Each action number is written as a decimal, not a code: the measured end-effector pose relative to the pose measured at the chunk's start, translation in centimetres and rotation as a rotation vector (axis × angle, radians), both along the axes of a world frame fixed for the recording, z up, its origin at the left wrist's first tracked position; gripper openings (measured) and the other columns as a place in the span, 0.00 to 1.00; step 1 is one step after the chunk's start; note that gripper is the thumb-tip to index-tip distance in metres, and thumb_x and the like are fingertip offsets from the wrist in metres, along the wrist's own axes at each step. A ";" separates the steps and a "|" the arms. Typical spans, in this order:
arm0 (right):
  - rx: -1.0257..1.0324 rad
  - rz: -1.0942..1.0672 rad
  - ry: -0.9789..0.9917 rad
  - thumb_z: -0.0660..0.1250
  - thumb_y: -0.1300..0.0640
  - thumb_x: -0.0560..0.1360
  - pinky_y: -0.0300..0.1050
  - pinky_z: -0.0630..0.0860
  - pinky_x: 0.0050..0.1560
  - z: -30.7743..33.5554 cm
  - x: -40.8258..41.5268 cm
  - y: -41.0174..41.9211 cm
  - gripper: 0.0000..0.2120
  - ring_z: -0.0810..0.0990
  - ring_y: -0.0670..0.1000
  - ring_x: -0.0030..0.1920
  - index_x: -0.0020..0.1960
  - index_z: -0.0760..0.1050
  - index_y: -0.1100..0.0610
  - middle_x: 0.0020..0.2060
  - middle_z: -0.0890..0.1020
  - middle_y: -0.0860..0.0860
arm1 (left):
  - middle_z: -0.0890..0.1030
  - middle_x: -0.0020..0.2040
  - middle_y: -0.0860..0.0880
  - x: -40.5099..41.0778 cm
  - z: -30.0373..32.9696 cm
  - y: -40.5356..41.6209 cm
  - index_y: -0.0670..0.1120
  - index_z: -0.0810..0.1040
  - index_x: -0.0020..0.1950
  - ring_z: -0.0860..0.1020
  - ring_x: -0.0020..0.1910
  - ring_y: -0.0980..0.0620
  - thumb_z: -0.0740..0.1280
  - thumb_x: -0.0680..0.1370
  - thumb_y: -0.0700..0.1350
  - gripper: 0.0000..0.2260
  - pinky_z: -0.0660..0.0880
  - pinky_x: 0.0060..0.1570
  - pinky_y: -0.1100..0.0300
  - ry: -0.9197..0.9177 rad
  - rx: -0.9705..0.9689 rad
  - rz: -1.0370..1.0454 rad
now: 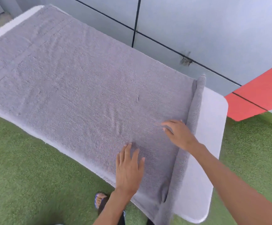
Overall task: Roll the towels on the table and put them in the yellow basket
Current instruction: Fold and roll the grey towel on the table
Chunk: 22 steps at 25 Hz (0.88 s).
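A floor of green artificial turf runs under everything, meeting a wall of pale grey panels with thin black seams; a red panel section juts in at the right edge. Against the wall stands a white rectangular table with rounded corners, angled across the view. Nearly all of its top is covered by a large grey terry towel, spread flat, with its near long edge lying along the table's front rim. Bare white tabletop shows only as a strip at the right end and a sliver at the far left corner. At the towel's right end a narrow rolled portion lies across the table, its lower end hanging past the front edge.

The right hand lies flat on the towel just beside the roll, fingers straight and spread. The left hand lies flat nearer the front edge, fingers extended, gripping nothing. The hands are apart.

A sandalled foot stands on the turf below the table.
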State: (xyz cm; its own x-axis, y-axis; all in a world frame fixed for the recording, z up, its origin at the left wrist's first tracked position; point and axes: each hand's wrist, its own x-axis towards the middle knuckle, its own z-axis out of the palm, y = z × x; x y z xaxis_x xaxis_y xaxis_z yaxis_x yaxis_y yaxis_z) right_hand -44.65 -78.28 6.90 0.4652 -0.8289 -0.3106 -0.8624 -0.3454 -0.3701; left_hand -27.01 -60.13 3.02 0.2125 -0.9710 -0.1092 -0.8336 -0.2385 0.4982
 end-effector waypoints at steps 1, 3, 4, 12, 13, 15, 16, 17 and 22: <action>-0.014 0.017 -0.016 0.57 0.54 0.81 0.57 0.50 0.74 0.0 -1.1 -0.6 0.14 0.71 0.50 0.65 0.63 0.75 0.50 0.61 0.77 0.48 | 0.72 0.68 0.44 -1.7 0.1 0.1 0.48 0.76 0.62 0.69 0.69 0.42 0.57 0.79 0.55 0.18 0.71 0.63 0.44 0.005 -0.002 0.011; -0.055 0.075 -0.072 0.58 0.57 0.81 0.53 0.51 0.73 0.2 -3.0 -1.8 0.13 0.72 0.51 0.62 0.62 0.76 0.51 0.55 0.79 0.48 | 0.72 0.67 0.46 -5.3 0.2 0.2 0.49 0.77 0.62 0.69 0.68 0.43 0.55 0.79 0.57 0.20 0.71 0.63 0.45 -0.002 0.005 0.044; -0.085 0.103 -0.100 0.59 0.60 0.80 0.52 0.54 0.71 0.3 -3.9 -2.7 0.13 0.73 0.52 0.60 0.61 0.77 0.52 0.52 0.79 0.47 | 0.73 0.67 0.47 -6.9 0.3 0.1 0.49 0.77 0.61 0.70 0.67 0.44 0.54 0.79 0.59 0.20 0.70 0.63 0.46 0.002 0.009 0.066; -0.187 0.397 -0.185 0.58 0.74 0.69 0.47 0.63 0.69 0.5 -16.3 -12.0 0.30 0.67 0.55 0.64 0.68 0.72 0.54 0.64 0.71 0.52 | 0.74 0.58 0.52 -17.8 3.5 2.9 0.53 0.77 0.60 0.73 0.54 0.48 0.56 0.75 0.65 0.23 0.71 0.53 0.52 -0.129 -0.027 0.425; -0.179 0.440 -0.171 0.59 0.73 0.69 0.48 0.64 0.69 0.7 -17.4 -13.1 0.31 0.66 0.54 0.66 0.69 0.70 0.53 0.66 0.70 0.51 | 0.74 0.56 0.52 -19.2 3.7 4.1 0.52 0.77 0.59 0.73 0.52 0.49 0.57 0.74 0.65 0.23 0.72 0.51 0.53 -0.155 -0.046 0.492; -0.188 0.525 -0.143 0.60 0.72 0.70 0.48 0.64 0.70 0.9 -18.7 -15.1 0.31 0.64 0.53 0.69 0.70 0.68 0.52 0.68 0.67 0.50 | 0.74 0.54 0.53 -22.0 3.8 6.4 0.51 0.78 0.57 0.73 0.49 0.50 0.58 0.73 0.64 0.22 0.71 0.49 0.54 -0.204 -0.029 0.577; -0.195 0.530 -0.126 0.61 0.72 0.71 0.49 0.65 0.69 0.8 -18.9 -16.0 0.31 0.63 0.53 0.70 0.71 0.67 0.52 0.69 0.66 0.50 | 0.74 0.54 0.53 -23.2 3.7 7.3 0.50 0.78 0.57 0.73 0.49 0.49 0.57 0.74 0.64 0.22 0.71 0.48 0.54 -0.215 -0.017 0.614; -0.210 0.526 -0.105 0.61 0.71 0.72 0.50 0.67 0.68 0.8 -19.0 -16.6 0.30 0.63 0.54 0.70 0.71 0.66 0.53 0.70 0.65 0.50 | 0.73 0.53 0.52 -24.1 3.2 7.8 0.49 0.79 0.57 0.74 0.49 0.48 0.56 0.75 0.61 0.22 0.73 0.48 0.53 -0.242 -0.019 0.653; -0.271 0.642 -0.018 0.66 0.68 0.72 0.51 0.67 0.67 0.5 -18.1 -19.0 0.29 0.66 0.55 0.70 0.71 0.67 0.54 0.69 0.68 0.51 | 0.77 0.57 0.47 -25.7 2.8 6.6 0.43 0.78 0.60 0.73 0.55 0.46 0.66 0.75 0.42 0.14 0.80 0.38 0.51 -0.301 0.046 0.747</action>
State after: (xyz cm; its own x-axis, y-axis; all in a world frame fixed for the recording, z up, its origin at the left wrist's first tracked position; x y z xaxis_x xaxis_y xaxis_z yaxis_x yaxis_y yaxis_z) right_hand -62.70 -97.26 7.40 0.8923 -0.4354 -0.1193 -0.4513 -0.8670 -0.2113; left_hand -52.73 -53.55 5.80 0.8307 -0.5563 0.0202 -0.5425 -0.8008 0.2537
